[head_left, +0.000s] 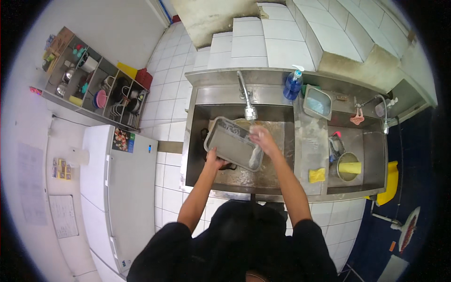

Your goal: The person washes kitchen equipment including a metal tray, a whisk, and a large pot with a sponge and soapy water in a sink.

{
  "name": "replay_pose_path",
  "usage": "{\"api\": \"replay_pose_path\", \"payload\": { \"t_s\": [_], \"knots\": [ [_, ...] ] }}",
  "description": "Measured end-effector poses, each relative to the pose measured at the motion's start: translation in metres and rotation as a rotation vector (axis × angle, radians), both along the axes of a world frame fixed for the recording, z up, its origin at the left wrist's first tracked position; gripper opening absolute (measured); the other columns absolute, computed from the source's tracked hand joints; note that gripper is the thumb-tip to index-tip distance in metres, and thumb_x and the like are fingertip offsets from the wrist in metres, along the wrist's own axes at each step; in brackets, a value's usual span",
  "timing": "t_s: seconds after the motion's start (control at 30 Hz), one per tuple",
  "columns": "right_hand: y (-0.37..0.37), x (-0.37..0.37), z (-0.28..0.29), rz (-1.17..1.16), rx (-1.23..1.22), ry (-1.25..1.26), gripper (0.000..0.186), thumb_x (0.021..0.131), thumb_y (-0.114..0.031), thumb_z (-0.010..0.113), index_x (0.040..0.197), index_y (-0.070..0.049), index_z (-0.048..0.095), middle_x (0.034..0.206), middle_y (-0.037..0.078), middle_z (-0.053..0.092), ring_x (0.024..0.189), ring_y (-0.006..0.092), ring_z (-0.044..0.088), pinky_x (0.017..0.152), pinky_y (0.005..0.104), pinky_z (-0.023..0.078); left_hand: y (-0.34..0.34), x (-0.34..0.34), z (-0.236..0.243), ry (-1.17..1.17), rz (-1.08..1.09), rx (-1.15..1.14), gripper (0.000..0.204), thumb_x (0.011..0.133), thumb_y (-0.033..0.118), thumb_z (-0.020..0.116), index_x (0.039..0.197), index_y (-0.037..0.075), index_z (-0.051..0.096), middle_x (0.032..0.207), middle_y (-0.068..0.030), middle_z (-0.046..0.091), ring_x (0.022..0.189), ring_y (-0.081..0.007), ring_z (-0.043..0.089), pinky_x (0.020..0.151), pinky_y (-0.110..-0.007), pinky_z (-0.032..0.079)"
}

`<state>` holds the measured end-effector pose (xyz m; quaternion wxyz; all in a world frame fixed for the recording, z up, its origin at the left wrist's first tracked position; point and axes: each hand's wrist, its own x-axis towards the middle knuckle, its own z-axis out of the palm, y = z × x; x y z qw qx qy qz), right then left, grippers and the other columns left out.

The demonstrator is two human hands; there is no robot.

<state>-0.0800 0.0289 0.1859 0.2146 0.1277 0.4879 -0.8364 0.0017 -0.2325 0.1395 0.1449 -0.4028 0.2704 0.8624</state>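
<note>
My left hand grips the lower left edge of a rectangular metal tray, its fingers wrapped around the rim. The tray is tilted over the large stainless steel sink basin. White foam or wet streaks show along its far and right sides. At the tray's right edge is my right hand, smeared by motion, so its fingers cannot be made out. Just beyond that hand, the faucet points down into the basin. Dark items partly show beneath the tray, too covered to name.
Right of the basin are a blue soap pump bottle, a metal container and a yellow sponge. A second sink basin holds a metal bowl. A white freezer and a shelf of kitchenware stand left.
</note>
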Motion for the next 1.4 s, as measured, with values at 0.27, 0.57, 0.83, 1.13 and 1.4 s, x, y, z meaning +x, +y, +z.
{"api": "replay_pose_path", "payload": {
  "t_s": [0.27,0.57,0.83,1.13,1.4],
  "knots": [
    [-0.067,-0.093,-0.019,0.373,-1.290,-0.199,0.011,0.099,-0.012,0.053,0.105,-0.003,0.056,0.090,0.012,0.057,0.059,0.0115,0.049,0.044,0.0237,0.043,-0.011,0.069,0.066,-0.007,0.263,-0.243,0.056,0.095,0.016,0.060,0.141,0.009,0.030,0.143,-0.0173,0.037,0.131,-0.0391,0.041,0.095,-0.069,0.044],
    [-0.051,-0.107,-0.037,0.056,-0.817,-0.469,0.013,0.092,-0.012,0.057,0.102,-0.004,0.062,0.069,0.001,0.057,0.050,0.0087,0.048,0.039,0.0226,0.036,0.003,0.072,0.082,0.000,0.323,-0.223,0.047,0.095,0.014,0.058,0.136,0.005,0.037,0.135,-0.0170,0.043,0.120,-0.0372,0.049,0.094,-0.062,0.048],
    [-0.088,-0.134,-0.023,0.020,-1.411,-0.160,0.030,0.095,-0.026,0.055,0.069,-0.014,0.045,0.055,-0.001,0.038,0.044,0.0126,0.041,0.039,0.0267,0.036,0.024,0.055,0.074,0.015,0.220,-0.143,0.038,0.091,0.007,0.055,0.127,-0.001,0.044,0.130,-0.0167,0.040,0.115,-0.0358,0.046,0.099,-0.057,0.049],
    [-0.026,-0.132,-0.056,0.482,0.473,0.569,0.023,0.090,-0.024,0.063,0.097,-0.003,0.056,0.079,0.002,0.052,0.064,0.0099,0.053,0.053,0.0237,0.043,0.055,0.035,0.070,-0.027,0.210,-0.168,0.033,0.082,0.003,0.059,0.115,0.001,0.050,0.112,-0.0164,0.050,0.097,-0.0331,0.057,0.088,-0.053,0.057],
    [0.071,-0.006,-0.041,0.465,1.029,0.044,0.042,0.085,-0.043,0.072,0.096,-0.006,0.056,0.074,0.005,0.057,0.062,0.0173,0.055,0.056,0.0349,0.047,0.039,0.051,0.087,-0.052,0.123,-0.056,0.026,0.083,0.003,0.055,0.108,-0.002,0.049,0.113,-0.0167,0.049,0.111,-0.0359,0.051,0.101,-0.053,0.051]
  ]
}}
